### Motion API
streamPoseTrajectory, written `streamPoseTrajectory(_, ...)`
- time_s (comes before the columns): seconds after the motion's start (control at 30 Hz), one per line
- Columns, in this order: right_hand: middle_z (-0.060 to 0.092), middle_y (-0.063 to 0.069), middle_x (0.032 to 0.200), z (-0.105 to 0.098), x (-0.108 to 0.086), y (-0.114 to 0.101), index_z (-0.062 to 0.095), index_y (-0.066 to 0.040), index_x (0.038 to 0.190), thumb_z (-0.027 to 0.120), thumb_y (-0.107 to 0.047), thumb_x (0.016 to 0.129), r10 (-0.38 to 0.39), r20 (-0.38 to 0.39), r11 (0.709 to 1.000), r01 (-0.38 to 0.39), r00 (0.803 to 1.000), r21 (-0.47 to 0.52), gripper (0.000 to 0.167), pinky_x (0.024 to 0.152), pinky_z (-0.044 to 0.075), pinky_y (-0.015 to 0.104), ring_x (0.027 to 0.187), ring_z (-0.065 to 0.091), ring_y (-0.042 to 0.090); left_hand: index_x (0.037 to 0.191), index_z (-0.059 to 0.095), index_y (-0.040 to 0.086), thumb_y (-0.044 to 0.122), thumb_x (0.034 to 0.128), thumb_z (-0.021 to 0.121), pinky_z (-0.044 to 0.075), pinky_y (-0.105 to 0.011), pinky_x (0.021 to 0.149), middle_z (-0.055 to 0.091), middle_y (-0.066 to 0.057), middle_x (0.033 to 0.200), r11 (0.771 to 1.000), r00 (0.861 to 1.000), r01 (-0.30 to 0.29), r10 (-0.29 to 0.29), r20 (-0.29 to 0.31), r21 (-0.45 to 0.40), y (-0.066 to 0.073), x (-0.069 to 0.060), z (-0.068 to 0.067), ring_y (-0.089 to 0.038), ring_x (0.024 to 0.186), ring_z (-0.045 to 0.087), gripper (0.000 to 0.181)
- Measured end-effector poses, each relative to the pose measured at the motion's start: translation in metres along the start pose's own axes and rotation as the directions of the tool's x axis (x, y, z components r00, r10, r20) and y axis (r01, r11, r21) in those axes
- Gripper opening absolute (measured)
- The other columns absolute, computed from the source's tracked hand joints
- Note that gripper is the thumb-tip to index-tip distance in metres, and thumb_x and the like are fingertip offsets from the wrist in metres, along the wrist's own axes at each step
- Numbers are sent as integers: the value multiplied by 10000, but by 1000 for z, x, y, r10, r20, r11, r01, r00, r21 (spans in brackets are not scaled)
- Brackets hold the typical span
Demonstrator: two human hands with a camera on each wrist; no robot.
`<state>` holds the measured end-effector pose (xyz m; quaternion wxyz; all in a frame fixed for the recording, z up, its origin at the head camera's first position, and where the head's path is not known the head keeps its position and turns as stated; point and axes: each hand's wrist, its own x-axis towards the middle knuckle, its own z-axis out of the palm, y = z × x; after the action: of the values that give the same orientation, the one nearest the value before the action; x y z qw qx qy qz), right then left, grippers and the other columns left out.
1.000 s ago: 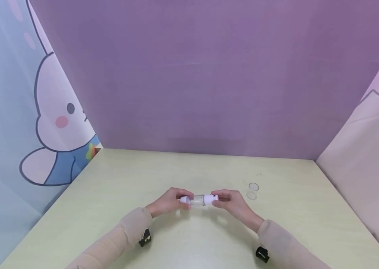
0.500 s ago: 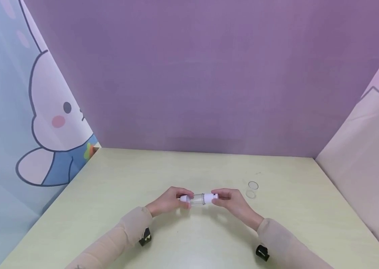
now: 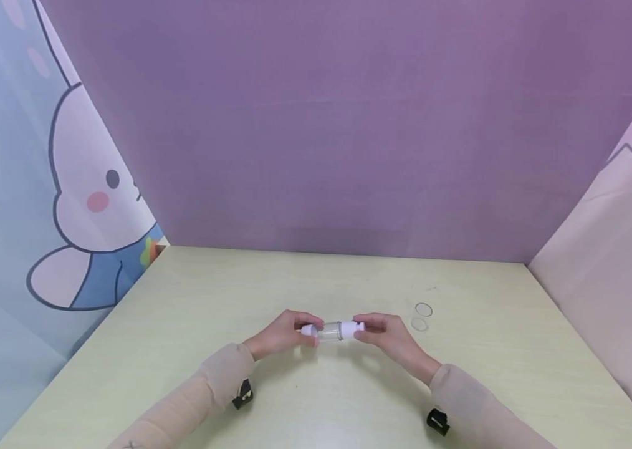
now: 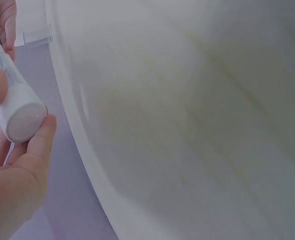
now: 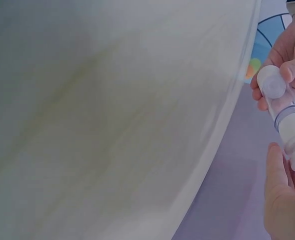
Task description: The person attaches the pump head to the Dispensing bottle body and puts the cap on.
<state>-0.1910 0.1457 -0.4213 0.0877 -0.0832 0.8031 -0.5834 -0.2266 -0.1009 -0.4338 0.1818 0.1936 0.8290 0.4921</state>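
The left hand (image 3: pixel 279 335) has its grip around the white base end of a slim, clear plastic-looking bottle (image 3: pixel 329 332), held sideways above the pale yellow-green tabletop (image 3: pixel 316 287). The right hand (image 3: pixel 391 337) pinches the bottle's white pump end (a narrow grip). A clear, colourless cylinder (image 3: pixel 422 317) stands near the right hand.

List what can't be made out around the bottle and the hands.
Bottle: right wrist view, partly cut off by the right edge.
Right hand: right wrist view, cut off by the right edge.
Left hand: left wrist view, cut off by the left edge.
Black object by the left sleeve: head view, partly hidden by that sleeve.
Faint marks on the table: head view, too small to identify.
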Motion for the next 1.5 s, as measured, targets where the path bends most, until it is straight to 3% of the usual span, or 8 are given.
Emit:
streamPoseTrajectory(0.27, 566, 171, 1242, -2, -3, -2, 561, -9, 1220, 695, -134, 798, -56, 40, 996, 53, 998, 73, 459, 863, 491, 331, 1142, 541, 308, 1158, 628, 111, 132, 810, 681, 444, -314, 820, 613, -59, 1149, 1000, 1000, -10, 10, -4, 0, 1, 0, -1, -161, 936, 550, 353)
streamPoseTrajectory(0.47, 568, 196, 1231, -4, -2, 0, 572, 11, 1202, 688, -60, 788, -72, 36, 992, 68, 997, 103, 436, 836, 503, 314, 1134, 546, 313, 1156, 627, 86, 125, 798, 690, 444, -283, 815, 618, -68, 1151, 1000, 1000, -26, 26, -4, -3, 2, 1, 0, -148, 947, 552, 366)
streamPoseTrajectory(1.5, 617, 164, 1162, -3, 1, -1, 627, -14, 1132, 688, -51, 784, -55, 6, 996, 54, 998, 67, 355, 829, 505, 299, 1054, 596, 249, 1159, 628, 108, 128, 804, 687, 445, -339, 842, 608, -63, 1165, 1000, 1000, 7, -7, -2, 11, 7, 1, -2, -169, 954, 549, 360)
